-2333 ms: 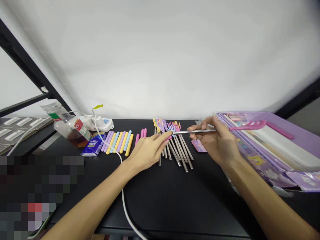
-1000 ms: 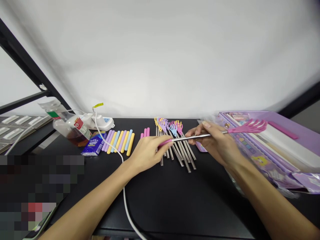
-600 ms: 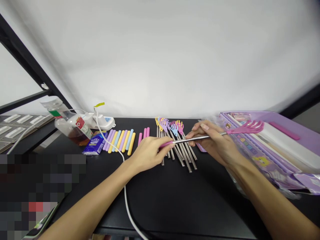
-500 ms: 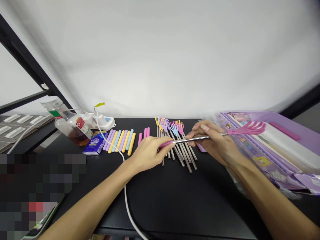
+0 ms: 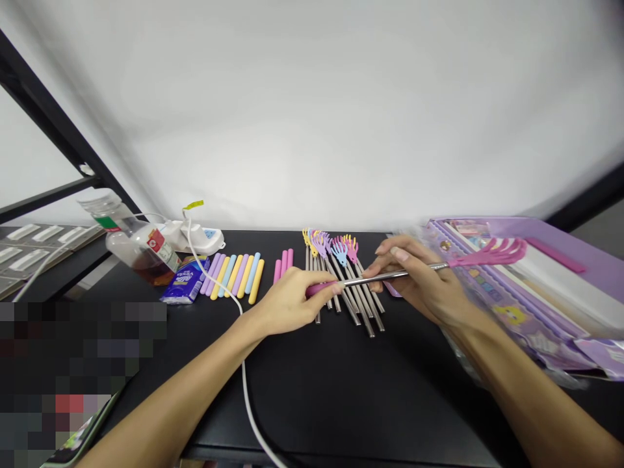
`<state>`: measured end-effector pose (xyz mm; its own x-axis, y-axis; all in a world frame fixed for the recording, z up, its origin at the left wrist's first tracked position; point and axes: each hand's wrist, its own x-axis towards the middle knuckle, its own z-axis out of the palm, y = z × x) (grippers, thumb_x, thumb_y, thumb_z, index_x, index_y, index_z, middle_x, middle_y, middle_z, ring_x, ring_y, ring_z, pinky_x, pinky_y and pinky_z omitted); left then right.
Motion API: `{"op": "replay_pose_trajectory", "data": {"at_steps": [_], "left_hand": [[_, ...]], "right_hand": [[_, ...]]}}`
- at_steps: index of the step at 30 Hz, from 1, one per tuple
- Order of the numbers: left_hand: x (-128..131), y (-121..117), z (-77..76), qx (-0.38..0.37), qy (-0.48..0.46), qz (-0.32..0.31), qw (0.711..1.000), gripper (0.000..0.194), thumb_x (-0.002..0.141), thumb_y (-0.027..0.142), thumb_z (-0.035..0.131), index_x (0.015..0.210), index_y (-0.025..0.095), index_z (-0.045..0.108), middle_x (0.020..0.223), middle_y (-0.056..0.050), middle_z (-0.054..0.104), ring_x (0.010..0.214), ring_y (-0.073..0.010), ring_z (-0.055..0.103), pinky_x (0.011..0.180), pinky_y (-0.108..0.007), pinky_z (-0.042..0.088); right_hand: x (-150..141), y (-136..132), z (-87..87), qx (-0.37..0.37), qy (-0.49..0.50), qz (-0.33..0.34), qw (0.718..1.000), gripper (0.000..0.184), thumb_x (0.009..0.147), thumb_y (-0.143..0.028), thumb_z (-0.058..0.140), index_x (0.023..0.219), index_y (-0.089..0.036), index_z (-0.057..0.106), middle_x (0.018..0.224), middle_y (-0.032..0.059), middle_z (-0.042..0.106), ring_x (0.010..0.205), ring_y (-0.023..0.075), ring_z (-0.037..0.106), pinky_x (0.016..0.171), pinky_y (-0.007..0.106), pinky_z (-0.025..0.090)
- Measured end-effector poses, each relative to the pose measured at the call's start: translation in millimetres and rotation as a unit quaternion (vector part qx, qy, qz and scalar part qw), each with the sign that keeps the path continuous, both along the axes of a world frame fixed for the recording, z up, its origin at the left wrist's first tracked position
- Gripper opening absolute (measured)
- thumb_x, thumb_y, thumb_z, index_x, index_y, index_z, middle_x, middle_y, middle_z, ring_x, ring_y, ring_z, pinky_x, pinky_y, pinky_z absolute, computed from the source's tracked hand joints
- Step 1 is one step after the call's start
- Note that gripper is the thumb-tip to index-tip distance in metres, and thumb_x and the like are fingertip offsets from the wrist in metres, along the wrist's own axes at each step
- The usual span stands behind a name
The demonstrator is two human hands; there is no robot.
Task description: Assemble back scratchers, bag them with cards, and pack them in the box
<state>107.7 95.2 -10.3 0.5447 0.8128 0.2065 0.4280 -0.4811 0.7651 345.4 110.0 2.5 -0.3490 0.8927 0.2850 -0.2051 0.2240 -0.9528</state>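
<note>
A back scratcher (image 5: 375, 279) with a metal rod and a pink claw head lies nearly level across both hands. My left hand (image 5: 292, 299) is closed on its pink handle, thumb and fingers pinching near where the handle meets the rod. My right hand (image 5: 424, 273) holds the rod nearer the claw, which sticks out to the right past the fingers. Behind and below the rod, several more back scratchers (image 5: 358, 292) with yellow, purple, blue and pink claws lie in a bunch; their visible lower ends are bare metal. Several pink handles (image 5: 284, 262) lie just beyond my left hand, partly hidden by it.
Purple, yellow and blue handles (image 5: 237, 273) lie in a row, crossed by a white cable (image 5: 248, 390). Left of them are a blue packet (image 5: 185, 279), a power strip (image 5: 209, 240) and a tilted jar (image 5: 141, 244). A purple box (image 5: 511, 292) in clear plastic stands right, beneath the claw.
The held back scratcher has shifted slightly to the right, its claw reaching a little farther over the purple box. Both hands keep their hold in nearly the same places.
</note>
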Motion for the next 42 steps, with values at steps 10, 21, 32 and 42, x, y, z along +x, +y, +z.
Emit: {"op": "replay_pose_trajectory", "data": {"at_steps": [10, 21, 32, 42], "left_hand": [[-3, 4, -1.5, 0.173, 0.075, 0.062, 0.980, 0.032, 0.104, 0.042, 0.047, 0.103, 0.019, 0.069, 0.078, 0.002, 0.067, 0.066, -0.0106, 0.055, 0.064, -0.025, 0.037], [-16, 14, -5.6, 0.293, 0.074, 0.034, 0.953, 0.026, 0.103, 0.033, 0.052, 0.116, 0.019, 0.070, 0.094, -0.003, 0.075, 0.079, -0.0143, 0.068, 0.074, -0.027, 0.049], [-1, 6, -5.6, 0.192, -0.026, 0.020, 0.981, 0.029, 0.101, 0.032, 0.053, 0.089, 0.014, 0.073, 0.064, 0.001, 0.059, 0.054, -0.0089, 0.044, 0.055, -0.024, 0.036], [20, -3, 7.1, 0.025, -0.024, 0.018, 0.999, 0.035, 0.101, 0.042, 0.051, 0.083, 0.017, 0.069, 0.059, 0.005, 0.051, 0.053, -0.0080, 0.041, 0.051, -0.021, 0.033]], "right_hand": [[-2, 2, 5.0, -0.058, 0.003, -0.050, 0.997, 0.019, 0.086, -0.038, 0.073, 0.093, -0.024, 0.064, 0.079, 0.0014, 0.074, 0.062, 0.0167, 0.068, 0.058, 0.029, 0.055], [16, 10, 8.8, -0.137, -0.045, -0.121, 0.982, 0.044, 0.079, -0.059, 0.072, 0.068, -0.017, 0.073, 0.051, 0.0030, 0.062, 0.038, 0.0111, 0.051, 0.038, 0.024, 0.036], [13, 11, -0.9, -0.045, -0.103, -0.113, 0.987, 0.059, 0.092, -0.048, 0.055, 0.039, -0.021, 0.053, 0.040, -0.0004, 0.038, 0.041, 0.0106, 0.034, 0.045, 0.032, 0.018], [-3, 7, 3.3, -0.030, -0.115, -0.103, 0.988, 0.057, 0.084, -0.059, 0.069, 0.046, -0.018, 0.052, 0.042, -0.0044, 0.041, 0.040, 0.0067, 0.031, 0.042, 0.026, 0.018]]}}
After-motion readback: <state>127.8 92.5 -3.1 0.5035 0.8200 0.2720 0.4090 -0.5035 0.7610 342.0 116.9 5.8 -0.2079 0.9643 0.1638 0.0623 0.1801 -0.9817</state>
